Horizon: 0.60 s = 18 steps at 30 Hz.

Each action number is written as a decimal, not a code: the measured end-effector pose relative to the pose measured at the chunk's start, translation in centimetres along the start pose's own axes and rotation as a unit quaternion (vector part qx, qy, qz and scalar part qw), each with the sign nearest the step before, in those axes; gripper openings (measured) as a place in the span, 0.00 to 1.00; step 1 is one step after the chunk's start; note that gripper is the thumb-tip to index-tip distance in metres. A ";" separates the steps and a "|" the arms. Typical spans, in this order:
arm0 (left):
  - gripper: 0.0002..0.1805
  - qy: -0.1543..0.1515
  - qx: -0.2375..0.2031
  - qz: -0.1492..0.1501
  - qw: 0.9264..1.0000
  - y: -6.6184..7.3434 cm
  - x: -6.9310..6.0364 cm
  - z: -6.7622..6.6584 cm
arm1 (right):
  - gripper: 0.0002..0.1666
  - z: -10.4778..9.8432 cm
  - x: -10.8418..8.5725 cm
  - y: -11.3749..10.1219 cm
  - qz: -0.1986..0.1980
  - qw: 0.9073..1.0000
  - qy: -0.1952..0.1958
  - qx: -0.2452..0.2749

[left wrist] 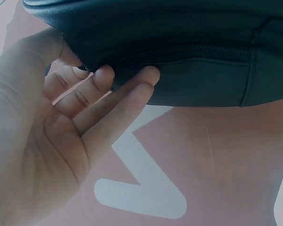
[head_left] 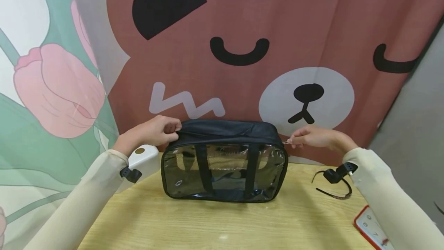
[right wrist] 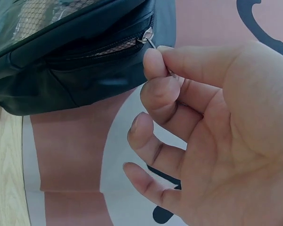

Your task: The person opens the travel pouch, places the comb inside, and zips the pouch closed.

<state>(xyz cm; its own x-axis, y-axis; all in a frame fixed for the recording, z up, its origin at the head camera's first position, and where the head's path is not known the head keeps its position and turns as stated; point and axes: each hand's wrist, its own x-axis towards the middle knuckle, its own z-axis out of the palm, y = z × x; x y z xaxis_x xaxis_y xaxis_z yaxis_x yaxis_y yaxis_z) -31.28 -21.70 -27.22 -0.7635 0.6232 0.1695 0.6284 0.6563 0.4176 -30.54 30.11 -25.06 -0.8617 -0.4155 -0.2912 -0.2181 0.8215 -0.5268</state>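
A black bag (head_left: 225, 194) with a see-through front panel and two dark straps stands upright on the table. At its upper left corner, my left hand (head_left: 157, 129) pinches the dark fabric; in the left wrist view the fingers (left wrist: 144, 92) lie by the end of the zip (left wrist: 188, 49). My right hand (head_left: 313, 137) is just off the bag's right side, pinching a small metal zip pull (head_left: 285, 142) between thumb and forefinger. The right wrist view shows the metal slider (right wrist: 147, 35) near the bag's corner, with a parted stretch of zip (right wrist: 115, 47) and mesh showing inside.
A white box-like object (head_left: 147, 157) with a gold round mark stands behind the left wrist. On the right lie a dark headband (head_left: 341, 196) and a red-edged white item (head_left: 369, 225), partly under the right sleeve. A bear-print cloth (head_left: 295, 30) hangs behind the table (head_left: 222, 227).
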 end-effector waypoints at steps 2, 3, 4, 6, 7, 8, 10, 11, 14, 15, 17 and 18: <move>0.07 -0.004 -0.001 -0.003 1.000 0.1 0.0 0.0 | 0.18 0.0 0.0 0.2 -0.003 1.000 -0.003 0.005; 0.07 -0.005 -0.002 -0.005 1.000 0.1 0.1 -0.1 | 0.18 0.0 0.0 0.3 -0.005 1.000 -0.006 0.007; 0.06 -0.007 -0.002 -0.007 1.000 0.1 0.0 -0.1 | 0.18 0.0 0.0 0.3 -0.005 1.000 -0.009 0.009; 0.06 -0.009 -0.002 -0.012 1.000 0.1 0.0 0.0 | 0.18 0.0 0.0 0.4 -0.004 1.000 -0.014 0.012; 0.06 -0.010 -0.002 -0.014 1.000 0.2 0.1 0.0 | 0.17 0.0 0.1 0.5 -0.003 1.000 -0.017 0.014; 0.06 -0.010 -0.001 -0.015 1.000 0.2 0.1 0.0 | 0.17 0.0 0.1 0.5 -0.004 1.000 -0.017 0.015; 0.06 -0.009 0.002 -0.019 1.000 0.2 0.1 0.0 | 0.17 0.0 0.2 0.7 -0.003 1.000 -0.018 0.015; 0.06 -0.008 0.003 -0.017 1.000 0.2 0.1 -0.1 | 0.17 0.0 0.2 0.8 -0.002 1.000 -0.019 0.016; 0.06 -0.009 0.003 -0.019 1.000 0.1 0.2 0.0 | 0.17 0.0 0.4 1.1 0.000 1.000 -0.022 0.019; 0.06 -0.009 0.003 -0.019 1.000 0.1 0.2 0.0 | 0.17 0.0 0.4 1.3 0.003 0.999 -0.025 0.021; 0.06 -0.011 0.003 -0.020 1.000 0.1 0.2 0.0 | 0.17 0.0 0.4 1.4 0.006 0.999 -0.030 0.027; 0.06 -0.011 0.004 -0.022 1.000 0.2 0.2 0.1 | 0.17 0.0 0.4 1.5 0.008 0.999 -0.032 0.029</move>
<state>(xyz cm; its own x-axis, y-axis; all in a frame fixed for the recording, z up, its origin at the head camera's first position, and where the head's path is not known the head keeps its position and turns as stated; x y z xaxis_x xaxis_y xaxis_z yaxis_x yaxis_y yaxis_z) -31.32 -21.45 -27.18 -0.7865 0.6032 0.1323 0.5964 0.6863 0.4162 -31.23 31.14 -25.97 -0.8335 -0.4277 -0.3498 -0.1752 0.8050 -0.5668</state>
